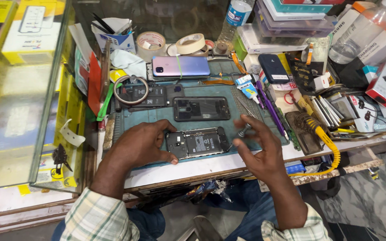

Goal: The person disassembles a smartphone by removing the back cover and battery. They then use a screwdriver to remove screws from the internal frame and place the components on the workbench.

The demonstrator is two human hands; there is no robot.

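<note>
An opened phone point(197, 143) lies back-up on the blue-green work mat point(157, 117), its battery and boards exposed. My left hand point(139, 145) grips the phone's left end, thumb at its lower corner. My right hand point(258, 145) hovers just right of the phone and pinches a small screwdriver point(243, 132) between its fingers, tip pointing toward the phone's right end. A black phone frame point(201, 108) lies just beyond the opened phone.
A purple phone point(180, 66) with a rubber band lies at the mat's far edge, tape rolls point(150, 43) behind it. A glass case point(23, 89) stands at left. Boxes, a plastic bottle point(358, 33), glue tubes and a yellow-handled soldering iron point(322, 138) crowd the right.
</note>
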